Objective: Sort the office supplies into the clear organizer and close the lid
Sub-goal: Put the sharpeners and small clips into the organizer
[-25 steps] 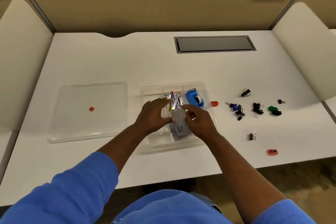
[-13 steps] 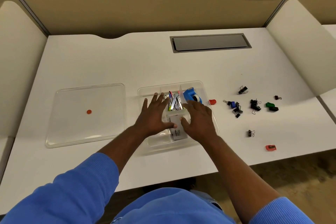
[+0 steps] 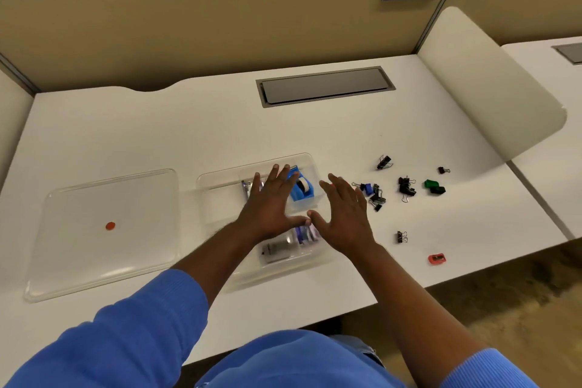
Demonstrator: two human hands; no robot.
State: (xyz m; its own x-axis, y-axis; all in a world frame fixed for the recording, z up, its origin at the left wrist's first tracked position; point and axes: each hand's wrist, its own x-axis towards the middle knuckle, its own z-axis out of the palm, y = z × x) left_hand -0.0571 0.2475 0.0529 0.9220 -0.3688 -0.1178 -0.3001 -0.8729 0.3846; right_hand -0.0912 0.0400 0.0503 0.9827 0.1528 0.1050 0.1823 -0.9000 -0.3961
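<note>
Both hands empty: left hand (image 3: pixel 271 208) and right hand (image 3: pixel 345 217) hover over clear organizer (image 3: pixel 220 186), fingers (image 3: pixel 275 173) straight and spread. Organizer sits mid-worktop (image 3: pixel 189 135) and holds a blue tape dispenser (image 3: pixel 302 190) and a grey box (image 3: pixel 275 250). Lid (image 3: pixel 126 198) lies apart on its left. Binder clips (image 3: pixel 406 187) loose on the right look light and stiff, so pinch them by the body.

White desk (image 3: pixel 189 135), tan partition (image 3: pixel 189 31)

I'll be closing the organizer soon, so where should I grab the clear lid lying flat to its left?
Probably take the lid by its right rim, the side nearest the organizer, coming from the right with the left hand. It lies flat on the desk, so only the raised rim gives a hold.
</note>
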